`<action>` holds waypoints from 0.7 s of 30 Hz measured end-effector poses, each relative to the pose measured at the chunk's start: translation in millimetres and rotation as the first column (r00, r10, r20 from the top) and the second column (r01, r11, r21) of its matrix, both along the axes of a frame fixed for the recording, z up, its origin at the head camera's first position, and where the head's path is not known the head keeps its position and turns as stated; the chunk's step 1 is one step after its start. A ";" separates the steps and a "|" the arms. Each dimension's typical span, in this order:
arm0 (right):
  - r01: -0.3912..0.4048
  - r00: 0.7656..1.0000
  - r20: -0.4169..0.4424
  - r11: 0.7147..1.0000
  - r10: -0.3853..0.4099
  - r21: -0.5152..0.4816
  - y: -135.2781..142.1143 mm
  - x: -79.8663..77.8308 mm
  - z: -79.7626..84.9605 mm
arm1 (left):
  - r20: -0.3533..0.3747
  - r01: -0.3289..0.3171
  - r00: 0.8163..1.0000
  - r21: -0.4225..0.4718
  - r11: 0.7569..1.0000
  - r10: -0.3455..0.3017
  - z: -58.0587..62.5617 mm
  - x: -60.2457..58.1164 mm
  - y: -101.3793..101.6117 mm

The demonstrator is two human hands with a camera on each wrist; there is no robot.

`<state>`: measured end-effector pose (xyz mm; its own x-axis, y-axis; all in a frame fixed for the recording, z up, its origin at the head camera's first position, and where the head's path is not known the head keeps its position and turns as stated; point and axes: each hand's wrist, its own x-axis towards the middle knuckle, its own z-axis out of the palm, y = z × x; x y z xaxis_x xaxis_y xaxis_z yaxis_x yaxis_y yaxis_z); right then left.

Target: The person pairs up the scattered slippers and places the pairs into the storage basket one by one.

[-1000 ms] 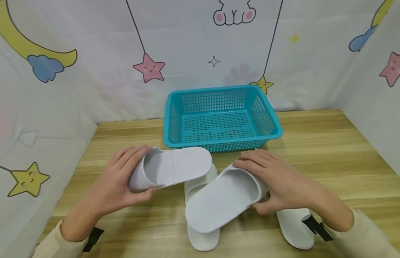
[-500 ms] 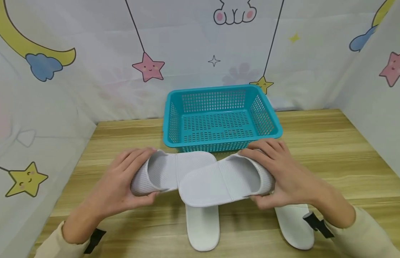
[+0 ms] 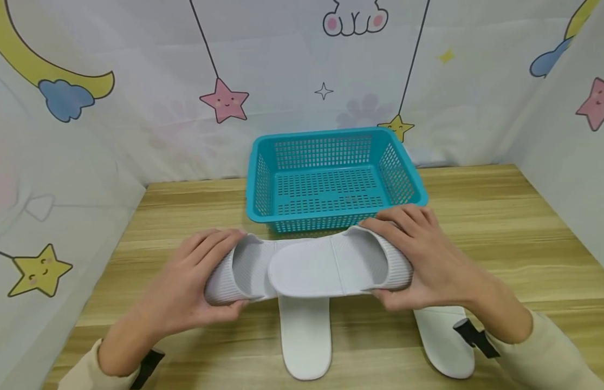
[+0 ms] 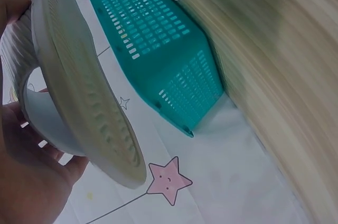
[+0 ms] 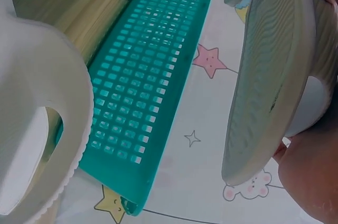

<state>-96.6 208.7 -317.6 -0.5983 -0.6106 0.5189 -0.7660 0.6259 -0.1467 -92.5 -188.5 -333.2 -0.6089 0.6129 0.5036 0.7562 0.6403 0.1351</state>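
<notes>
One pale slide sandal [image 3: 221,281] is gripped at the strap between the left hand's [image 3: 189,284] fingers and thumb; its sole is overlapped by a second sandal [image 3: 306,268], likewise clasped in the right hand [image 3: 426,262]. Both are held above a third sandal [image 3: 306,344], before a teal perforated basket [image 3: 331,218].

There are four slippers [image 3: 306,268] and one basket [image 3: 326,184].

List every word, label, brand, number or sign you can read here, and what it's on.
None can be read: the basket shows no lettering, and the backdrop bears only drawings.
A dark mark on the slipper in the right hand is too small to make out.
</notes>
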 end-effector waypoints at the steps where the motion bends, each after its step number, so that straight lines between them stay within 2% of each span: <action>1: 0.001 1.000 -0.004 1.000 -0.001 -0.001 -0.3 0.0 0.1 | 0.002 0.006 1.000 0.003 1.000 -0.006 -0.6 0.1 1.3; 13: 0.001 1.000 -0.009 1.000 -0.001 0.016 -8.8 0.2 1.0 | 0.017 0.094 0.995 0.082 0.992 -0.096 -2.9 2.5 21.3; 21: -0.009 1.000 -0.012 1.000 0.009 0.026 -17.1 5.3 -1.1 | 0.008 0.132 0.991 0.104 0.986 -0.134 -3.9 9.7 33.8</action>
